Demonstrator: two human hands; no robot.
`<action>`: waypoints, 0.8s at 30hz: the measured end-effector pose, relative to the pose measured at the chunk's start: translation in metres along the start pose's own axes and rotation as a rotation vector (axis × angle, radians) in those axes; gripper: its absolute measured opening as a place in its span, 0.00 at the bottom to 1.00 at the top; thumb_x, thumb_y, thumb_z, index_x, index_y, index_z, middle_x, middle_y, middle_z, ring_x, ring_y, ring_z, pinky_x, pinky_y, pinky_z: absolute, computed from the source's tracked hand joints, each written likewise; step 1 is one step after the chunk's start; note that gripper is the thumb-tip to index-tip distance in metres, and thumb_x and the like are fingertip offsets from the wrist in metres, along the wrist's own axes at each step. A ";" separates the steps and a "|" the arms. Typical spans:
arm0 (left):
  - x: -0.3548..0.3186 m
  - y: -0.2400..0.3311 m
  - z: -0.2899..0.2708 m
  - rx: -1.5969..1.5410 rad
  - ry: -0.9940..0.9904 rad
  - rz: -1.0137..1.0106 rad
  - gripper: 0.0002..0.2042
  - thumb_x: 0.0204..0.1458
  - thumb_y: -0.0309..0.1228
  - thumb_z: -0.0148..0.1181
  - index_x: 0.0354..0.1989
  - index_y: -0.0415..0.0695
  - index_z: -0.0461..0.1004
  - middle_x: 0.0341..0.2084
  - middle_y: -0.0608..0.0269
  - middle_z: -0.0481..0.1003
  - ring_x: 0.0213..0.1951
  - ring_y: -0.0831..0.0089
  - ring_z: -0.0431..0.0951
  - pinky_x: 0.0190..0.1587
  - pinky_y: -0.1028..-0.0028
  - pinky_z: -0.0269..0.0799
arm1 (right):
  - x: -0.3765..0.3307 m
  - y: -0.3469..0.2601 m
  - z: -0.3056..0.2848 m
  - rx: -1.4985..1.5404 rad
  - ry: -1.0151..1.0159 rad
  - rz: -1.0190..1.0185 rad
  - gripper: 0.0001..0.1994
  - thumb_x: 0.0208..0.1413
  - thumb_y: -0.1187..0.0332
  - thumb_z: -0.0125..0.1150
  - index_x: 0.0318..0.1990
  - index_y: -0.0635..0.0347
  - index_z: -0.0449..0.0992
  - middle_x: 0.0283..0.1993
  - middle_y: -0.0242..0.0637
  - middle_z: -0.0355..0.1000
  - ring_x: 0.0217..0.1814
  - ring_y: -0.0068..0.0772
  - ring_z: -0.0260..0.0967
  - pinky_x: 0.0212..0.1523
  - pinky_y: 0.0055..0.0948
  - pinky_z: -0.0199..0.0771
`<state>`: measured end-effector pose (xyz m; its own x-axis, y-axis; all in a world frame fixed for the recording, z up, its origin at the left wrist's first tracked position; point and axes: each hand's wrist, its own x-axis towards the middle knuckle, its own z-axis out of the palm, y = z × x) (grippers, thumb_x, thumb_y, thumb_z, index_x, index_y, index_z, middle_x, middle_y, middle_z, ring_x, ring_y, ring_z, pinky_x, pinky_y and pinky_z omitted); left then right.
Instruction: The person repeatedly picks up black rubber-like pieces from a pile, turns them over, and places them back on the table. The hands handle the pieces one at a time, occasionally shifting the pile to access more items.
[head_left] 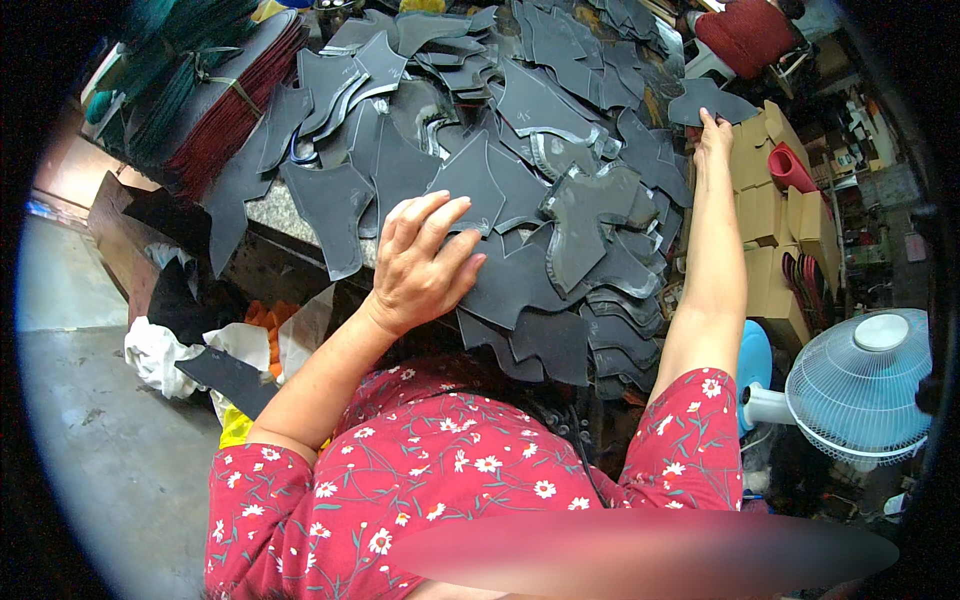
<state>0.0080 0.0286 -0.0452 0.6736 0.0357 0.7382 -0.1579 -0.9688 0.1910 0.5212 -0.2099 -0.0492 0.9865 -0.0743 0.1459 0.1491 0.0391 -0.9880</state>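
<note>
Short pale marks (523, 117), apparently handwritten, were borne by several dark grey cut pieces: a central piece (470, 175), another piece (550, 100) above and to its right, and a third piece (328, 82) toward the upper left. The characters could not be read with certainty.

The shirt (450, 480) is crimson, scattered with white daisies, large and small, with orange-yellow centres on thin, curving grey-green stems with slim leaves. The left sleeve (255, 490) and right sleeve (690, 440) are short, loose and in the same print. The left hand (420, 265) and right hand (714, 135) are bare. A blur hides part of the shirt's lower edge.
</note>
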 end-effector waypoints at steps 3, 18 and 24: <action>0.000 -0.001 0.001 -0.015 0.006 0.009 0.12 0.42 0.35 0.66 0.35 0.46 0.76 0.51 0.58 0.70 0.56 0.57 0.67 0.57 0.57 0.63 | -0.039 -0.030 -0.003 0.093 -0.195 -0.014 0.16 0.55 0.71 0.63 0.50 0.56 0.67 0.44 0.33 0.72 0.37 0.31 0.72 0.34 0.32 0.75; -0.010 -0.006 -0.002 -0.111 0.041 0.096 0.11 0.43 0.36 0.66 0.34 0.48 0.77 0.49 0.61 0.73 0.55 0.60 0.68 0.56 0.58 0.65 | -0.343 -0.099 -0.036 0.134 -0.583 0.270 0.21 0.58 0.72 0.57 0.59 0.64 0.66 0.54 0.38 0.71 0.52 0.32 0.70 0.53 0.31 0.71; -0.015 -0.008 -0.015 -0.217 0.193 0.105 0.12 0.47 0.37 0.63 0.39 0.49 0.76 0.45 0.63 0.75 0.49 0.61 0.72 0.52 0.60 0.67 | -0.370 -0.103 -0.055 0.201 -0.469 0.336 0.19 0.61 0.70 0.55 0.58 0.63 0.66 0.54 0.38 0.71 0.53 0.33 0.71 0.54 0.34 0.72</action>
<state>-0.0113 0.0397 -0.0485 0.4991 0.0044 0.8665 -0.3836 -0.8956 0.2255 0.1367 -0.2412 -0.0044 0.8996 0.4197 -0.1209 -0.2108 0.1746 -0.9618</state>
